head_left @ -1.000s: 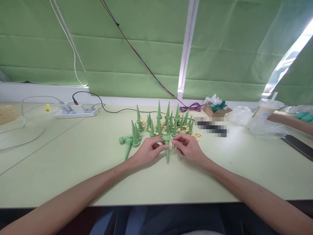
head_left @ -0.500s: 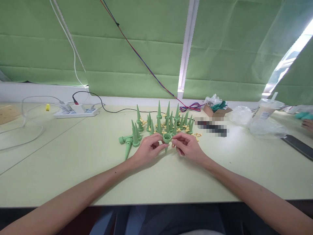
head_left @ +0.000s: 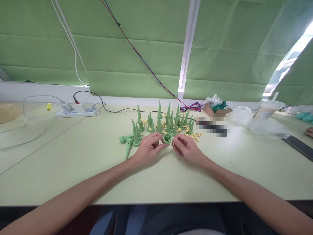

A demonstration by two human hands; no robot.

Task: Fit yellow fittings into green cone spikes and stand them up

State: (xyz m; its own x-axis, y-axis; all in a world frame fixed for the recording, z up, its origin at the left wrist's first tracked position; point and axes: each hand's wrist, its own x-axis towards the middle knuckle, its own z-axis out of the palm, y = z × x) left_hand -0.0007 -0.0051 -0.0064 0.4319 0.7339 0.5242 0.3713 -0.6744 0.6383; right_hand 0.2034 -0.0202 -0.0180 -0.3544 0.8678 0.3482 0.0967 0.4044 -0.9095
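Note:
My left hand [head_left: 149, 147] pinches a green spike piece [head_left: 167, 138] by its side, with the round hollow end turned up toward the camera. Just right of it, my right hand [head_left: 187, 148] has thumb and fingers closed on a small yellow piece [head_left: 173, 141], mostly covered by the fingertips. Behind both hands stand several green cones [head_left: 159, 111], points up, with yellow valve pieces among them. Loose yellow pieces [head_left: 196, 136] lie right of the cones. At the left, a green spike [head_left: 128, 149] with a cap lies on its side.
A white power strip [head_left: 78, 112] with cables sits at the back left. Toward the right are a small cardboard box [head_left: 217, 112], a blurred dark object [head_left: 212, 127], plastic bags [head_left: 241, 116], a drink cup [head_left: 265, 109] and a black phone [head_left: 298, 147]. Part of another person's hand shows at the right edge.
The held green piece has tilted, its opening facing the camera more. My right hand has shifted slightly, and the yellow piece shows beside the rim. The other person's hand has moved lower at the right edge.

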